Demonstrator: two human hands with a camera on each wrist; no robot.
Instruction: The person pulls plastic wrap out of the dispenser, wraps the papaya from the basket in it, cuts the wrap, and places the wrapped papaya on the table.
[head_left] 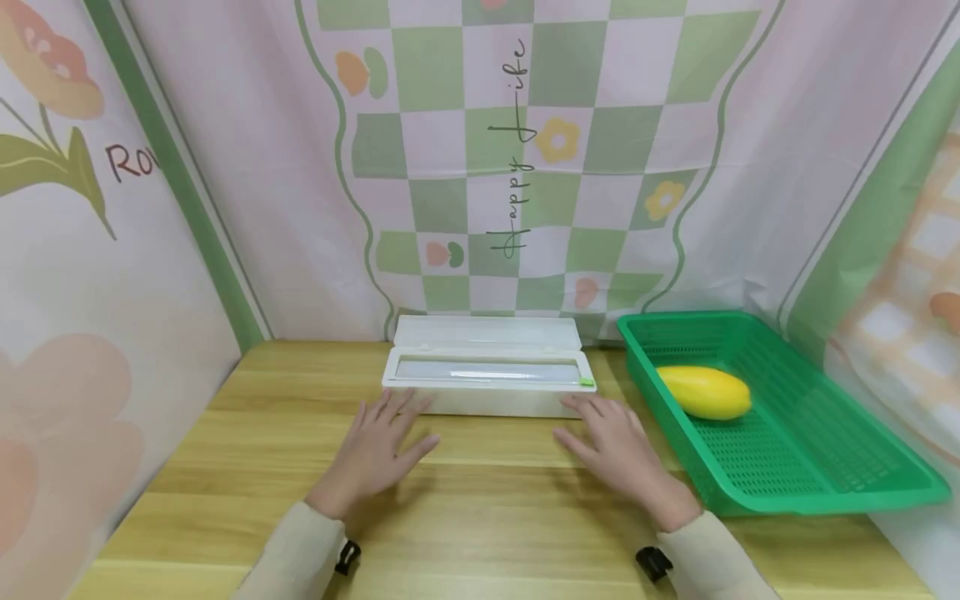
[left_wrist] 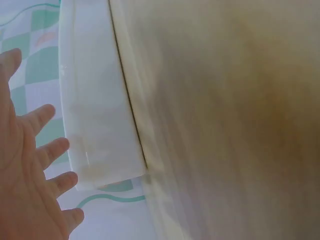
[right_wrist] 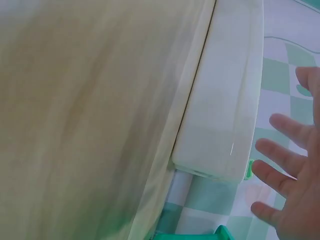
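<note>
White plastic box (head_left: 487,379) (just one) sits beyond two spread hands, left hand (head_left: 377,450) and right hand (head_left: 618,450).

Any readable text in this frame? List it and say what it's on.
"happy life" — script running vertically on the checked backdrop cloth, head view.
"Ro" — start of a word cut off by the green stripe on the left side cloth.
White dispenser box, green basket and yellow fruit: no print visible.
Both wrist views are too blurred to show any text.
</note>
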